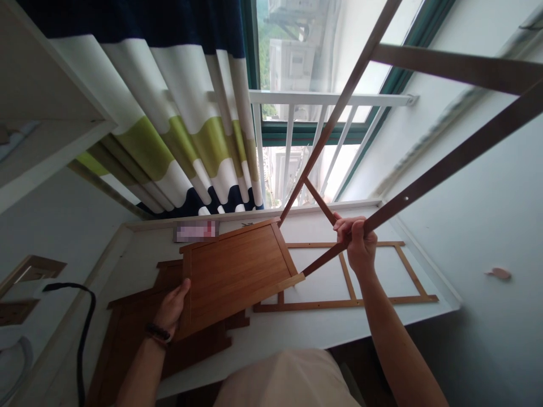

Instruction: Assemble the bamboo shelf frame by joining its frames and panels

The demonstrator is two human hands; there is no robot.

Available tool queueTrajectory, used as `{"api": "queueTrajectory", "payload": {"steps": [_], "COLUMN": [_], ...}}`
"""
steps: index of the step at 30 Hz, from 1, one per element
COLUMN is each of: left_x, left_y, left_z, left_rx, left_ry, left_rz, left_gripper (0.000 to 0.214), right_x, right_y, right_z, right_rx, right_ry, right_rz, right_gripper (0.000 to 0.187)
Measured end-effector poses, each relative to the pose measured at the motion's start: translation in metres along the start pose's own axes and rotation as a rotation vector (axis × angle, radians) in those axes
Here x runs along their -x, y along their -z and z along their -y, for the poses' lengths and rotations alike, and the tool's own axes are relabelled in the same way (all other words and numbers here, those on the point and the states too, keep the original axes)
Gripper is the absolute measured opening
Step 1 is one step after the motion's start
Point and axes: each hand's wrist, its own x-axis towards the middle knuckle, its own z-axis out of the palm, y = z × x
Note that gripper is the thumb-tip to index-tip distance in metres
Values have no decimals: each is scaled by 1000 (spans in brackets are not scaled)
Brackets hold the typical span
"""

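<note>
Now L hand has fingers gripping 1 panel, R hand 1 raised frame, w/ 1 flat frame below.

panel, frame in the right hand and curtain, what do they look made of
Panel: probably wood or bamboo, warm brown with a smooth low sheen; faint grain lines suggest it.
Frame in the right hand: likely similar, finish unclear because backlighting darkens it; its straight brown bars suggest it.
Curtain: apparently matte fabric, judging by its soft folds; the fibre can't be told.
</note>
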Motion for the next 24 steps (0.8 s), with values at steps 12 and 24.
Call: {"api": "queueTrajectory", "payload": {"steps": [12, 24], "left_x": [-11, -5], "left_y": [-25, -31], "left_z": [-6, -3], "left_rx": [-21, 54], "left_ry": [-73, 38], "left_rz": [-10, 26], "left_gripper": [30, 30], "right_x": [-1, -1], "right_y": [0, -1], "right_z": [1, 2], "right_rx": [33, 43], "right_ry": [5, 15], "right_rz": [-11, -2], "right_gripper": [33, 32]}}
